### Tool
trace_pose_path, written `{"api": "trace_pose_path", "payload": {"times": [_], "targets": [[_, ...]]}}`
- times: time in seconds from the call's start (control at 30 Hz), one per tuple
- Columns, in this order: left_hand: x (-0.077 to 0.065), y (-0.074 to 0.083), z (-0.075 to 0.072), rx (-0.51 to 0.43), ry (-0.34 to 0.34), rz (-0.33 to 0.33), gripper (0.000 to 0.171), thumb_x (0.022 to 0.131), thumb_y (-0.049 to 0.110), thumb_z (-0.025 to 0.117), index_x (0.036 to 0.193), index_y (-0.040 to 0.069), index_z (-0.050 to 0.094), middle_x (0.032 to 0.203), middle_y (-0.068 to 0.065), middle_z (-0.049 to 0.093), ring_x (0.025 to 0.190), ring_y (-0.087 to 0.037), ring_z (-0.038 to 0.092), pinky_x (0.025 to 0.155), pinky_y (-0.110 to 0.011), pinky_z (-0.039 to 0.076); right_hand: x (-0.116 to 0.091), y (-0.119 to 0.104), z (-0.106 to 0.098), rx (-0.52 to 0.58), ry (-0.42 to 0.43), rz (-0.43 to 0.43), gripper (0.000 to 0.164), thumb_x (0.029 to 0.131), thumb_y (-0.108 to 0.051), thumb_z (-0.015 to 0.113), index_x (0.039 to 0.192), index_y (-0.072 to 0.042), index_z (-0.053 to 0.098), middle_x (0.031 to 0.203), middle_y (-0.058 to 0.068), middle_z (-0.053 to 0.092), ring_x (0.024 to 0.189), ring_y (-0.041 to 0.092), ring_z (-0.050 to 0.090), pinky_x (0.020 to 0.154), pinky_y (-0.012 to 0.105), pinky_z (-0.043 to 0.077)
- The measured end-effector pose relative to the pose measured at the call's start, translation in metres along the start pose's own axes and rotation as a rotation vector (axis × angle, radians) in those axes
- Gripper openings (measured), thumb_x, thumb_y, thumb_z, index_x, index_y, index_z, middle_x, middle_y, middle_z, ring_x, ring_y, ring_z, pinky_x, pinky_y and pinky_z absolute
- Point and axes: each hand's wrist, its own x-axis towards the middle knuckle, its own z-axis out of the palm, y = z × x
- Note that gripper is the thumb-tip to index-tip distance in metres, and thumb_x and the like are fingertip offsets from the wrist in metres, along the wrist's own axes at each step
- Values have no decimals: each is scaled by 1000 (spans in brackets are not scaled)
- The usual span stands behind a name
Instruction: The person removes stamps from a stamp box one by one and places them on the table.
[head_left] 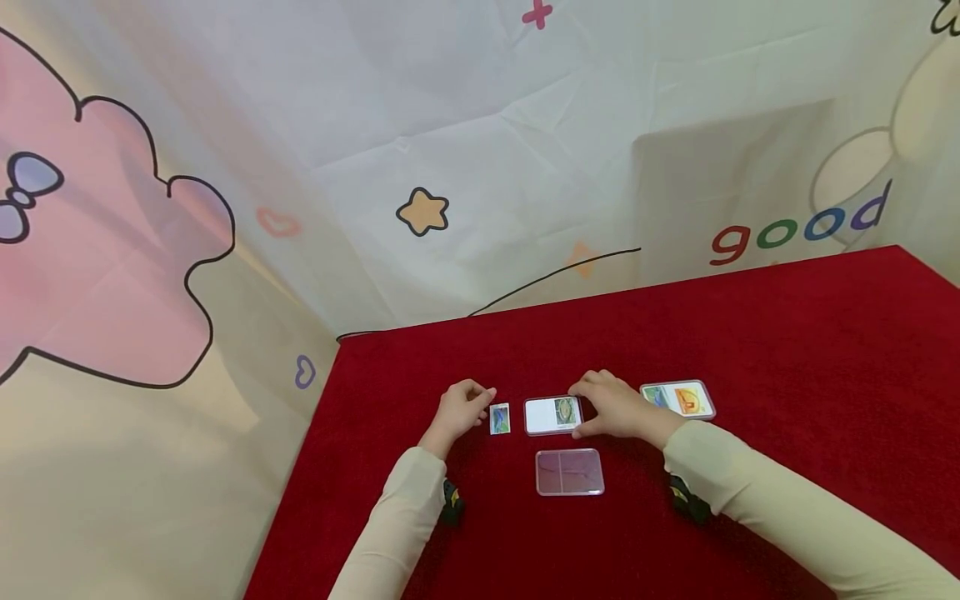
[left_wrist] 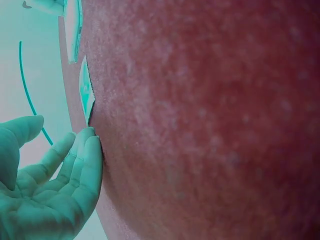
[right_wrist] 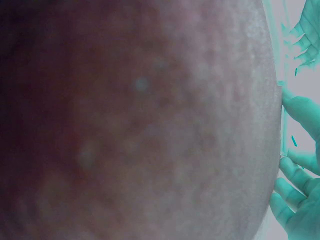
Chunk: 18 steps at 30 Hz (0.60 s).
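Note:
A small postage stamp [head_left: 499, 418] with a blue and green picture lies on the red cloth. Just left of it is my left hand [head_left: 459, 412], fingers loosely bent and thumb apart; in the left wrist view its fingertips sit close beside the stamp [left_wrist: 86, 92] and hold nothing. A clear plastic case [head_left: 542, 417] with a white insert and a stamp at its right side lies right of the loose stamp. My right hand [head_left: 617, 405] holds this case at its right end, thumb at the near corner and fingers at the far one.
A transparent lid-like tray [head_left: 568, 472] with a dividing line lies nearer to me. Another clear case [head_left: 686, 400] with an orange picture and a stamp lies beyond my right wrist, partly covered. A printed curtain [head_left: 480, 208] hangs behind the red-covered table [head_left: 810, 350].

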Motion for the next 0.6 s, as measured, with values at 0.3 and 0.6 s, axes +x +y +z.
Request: {"api": "trace_pose_path", "payload": {"times": [0.3, 0.6], "targets": [[-3, -6, 2, 15, 24, 37, 24, 96, 23, 57, 102, 1, 62, 95, -14, 65, 77, -18, 61, 70, -30, 52, 0, 0, 1, -3, -10, -7, 58, 74, -30, 81, 117, 2, 61, 113, 16, 58, 104, 32, 51, 88, 50, 43], [-4, 10, 3, 170, 51, 179, 14, 89, 13, 66, 98, 3, 64, 95, -11, 66, 82, -21, 60, 75, -34, 50, 1, 1, 2, -20, 6, -9, 59, 73, -31, 81, 118, 2, 61, 112, 17, 58, 104, 33, 51, 88, 51, 42]]}}
